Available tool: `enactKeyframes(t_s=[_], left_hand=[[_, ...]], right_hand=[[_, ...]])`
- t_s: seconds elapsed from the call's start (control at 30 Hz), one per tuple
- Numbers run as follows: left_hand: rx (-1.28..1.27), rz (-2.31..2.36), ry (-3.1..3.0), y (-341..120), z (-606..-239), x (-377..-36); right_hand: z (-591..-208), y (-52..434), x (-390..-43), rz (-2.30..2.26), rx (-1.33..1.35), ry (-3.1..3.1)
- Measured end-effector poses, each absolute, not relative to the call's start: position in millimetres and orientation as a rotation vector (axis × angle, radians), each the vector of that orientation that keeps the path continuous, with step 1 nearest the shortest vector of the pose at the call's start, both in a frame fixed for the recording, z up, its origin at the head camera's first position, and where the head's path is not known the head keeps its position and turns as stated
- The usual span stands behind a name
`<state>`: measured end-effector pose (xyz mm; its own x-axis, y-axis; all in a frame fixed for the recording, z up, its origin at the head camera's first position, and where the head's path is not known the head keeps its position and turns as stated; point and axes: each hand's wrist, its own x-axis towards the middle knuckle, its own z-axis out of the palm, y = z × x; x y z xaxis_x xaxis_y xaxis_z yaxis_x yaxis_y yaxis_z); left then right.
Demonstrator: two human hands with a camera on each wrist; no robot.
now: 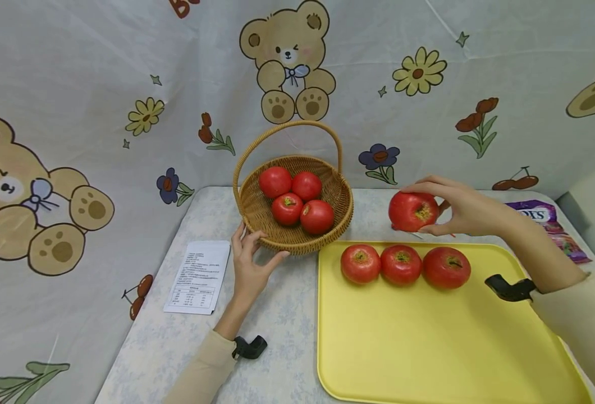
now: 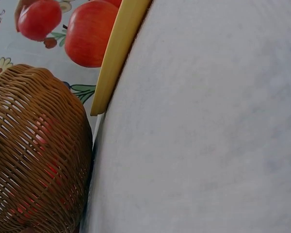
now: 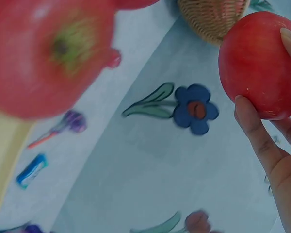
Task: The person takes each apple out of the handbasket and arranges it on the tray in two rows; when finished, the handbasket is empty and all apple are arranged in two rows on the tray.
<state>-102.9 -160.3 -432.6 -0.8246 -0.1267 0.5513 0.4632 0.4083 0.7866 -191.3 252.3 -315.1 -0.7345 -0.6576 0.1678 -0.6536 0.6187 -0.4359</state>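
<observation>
A round wicker basket (image 1: pixel 337 193) with a tall arched handle stands at the back of the table, holding several red apples (image 1: pixel 317 217). My left hand (image 1: pixel 249 272) holds its lower left side, with fingers at the rim and the thumb below. In the left wrist view, a fingertip shows against the woven wall (image 2: pixel 34 126). To the right, my right hand (image 1: pixel 466 210) grips another red apple (image 1: pixel 410 211) above the tray's back edge, its stem end facing the head camera. Three apples (image 1: pixel 401 264) sit in a row along the back of the yellow tray (image 1: pixel 429 348).
A white printed sheet (image 1: pixel 198 278) lies left of the basket. Behind the right arm is a purple snack bag (image 1: pixel 555 224). Small wrapped sweets (image 3: pixel 32 171) lie on the table beside the tray. A patterned cloth (image 1: pixel 378 33) hangs behind the table.
</observation>
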Motion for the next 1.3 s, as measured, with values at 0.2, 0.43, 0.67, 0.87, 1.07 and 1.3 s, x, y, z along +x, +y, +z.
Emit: enactKeyframes(t_s=[0.2, 0.43, 0.67, 0.87, 1.07, 1.3], left_hand=[[-0.29, -1.427, -2.126, -161, -434, -103], [-0.303, -1.442, -2.113, -160, -433, -104], [-0.305, -1.433, -2.113, -160, -432, -105], [-0.308, -1.441, -2.123, -160, -433, -104], [-0.298, -1.445, -2.134, -160, -431, -103], [-0.285, -1.432, -2.14, -159, -431, -103]], right_hand=[[-328, 296, -176, -0.693, -0.982, 2.921], [-348, 346, -158, -0.628, -0.868, 3.005], [-372, 384, -141, -0.653, -0.822, 2.998], [-399, 402, -131, -0.736, -0.767, 2.954], [-417, 409, -127, -0.859, -0.673, 2.835], [-424, 412, -128, -0.834, -0.578, 2.789]])
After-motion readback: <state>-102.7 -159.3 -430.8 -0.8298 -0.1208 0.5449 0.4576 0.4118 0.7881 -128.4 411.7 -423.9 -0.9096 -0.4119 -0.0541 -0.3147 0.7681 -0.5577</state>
